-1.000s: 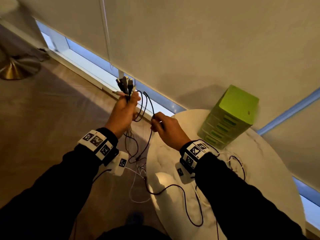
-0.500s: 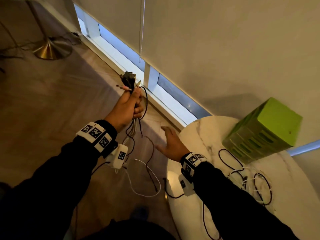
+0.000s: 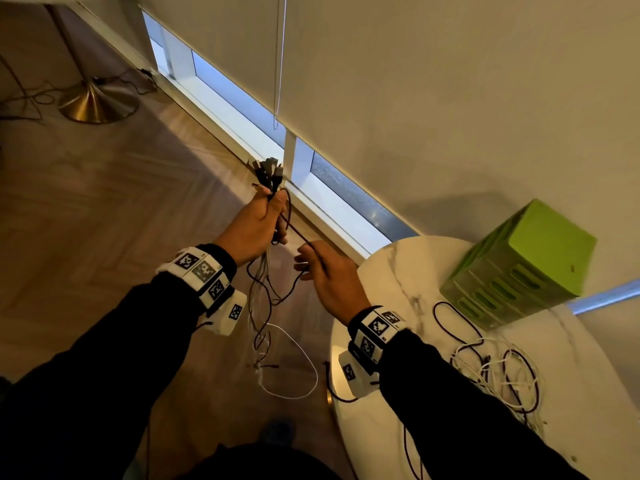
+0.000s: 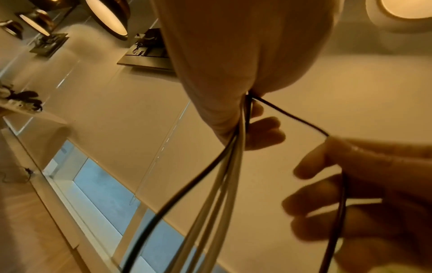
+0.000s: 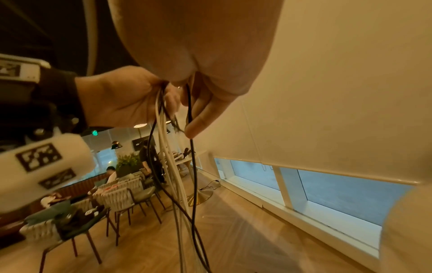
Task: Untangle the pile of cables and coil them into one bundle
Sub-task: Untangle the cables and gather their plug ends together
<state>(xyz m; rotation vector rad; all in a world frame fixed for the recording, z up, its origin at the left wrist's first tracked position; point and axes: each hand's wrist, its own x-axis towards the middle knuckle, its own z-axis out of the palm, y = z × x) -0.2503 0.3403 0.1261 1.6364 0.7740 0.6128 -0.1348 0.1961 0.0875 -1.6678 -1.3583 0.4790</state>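
1. Left hand (image 3: 256,225): raised over the floor, fingers curling tight round a bunch of cables (image 3: 260,285); the plugs (image 3: 268,173) are sticking up out of the top of the fist, and the black and white leads are hanging down below it
2. Bunch of cables, lower part: trailing loosely beneath the left wrist, with a white loop (image 3: 294,367) swinging out at the bottom, above the wooden floor (image 3: 104,209)
3. Black cable (image 3: 294,230): running taut from the left fist across to the right hand, then dropping away under it
4. Right hand (image 3: 329,275): hovering just beside the left hand, near the table's edge; the fingers are lying loosely bent and the black cable is passing between thumb and forefinger, as the right wrist view is showing (image 5: 189,110); how firmly it is being pinched cannot be told
5. Left wrist view: several pale leads and one black lead (image 4: 224,175) are coming out of the bottom of the fist, and the right hand's fingers (image 4: 327,203) are reaching in from the right with the black cable across them
6. Table (image 3: 398,271): round, white marble, standing to the right
7. Pile of cables (image 3: 495,372): black and white leads lying tangled on the table, beside the right forearm, with a black loop reaching toward the box
8. Green box (image 3: 519,265): standing at the table's far edge, against the blind (image 3: 415,81)
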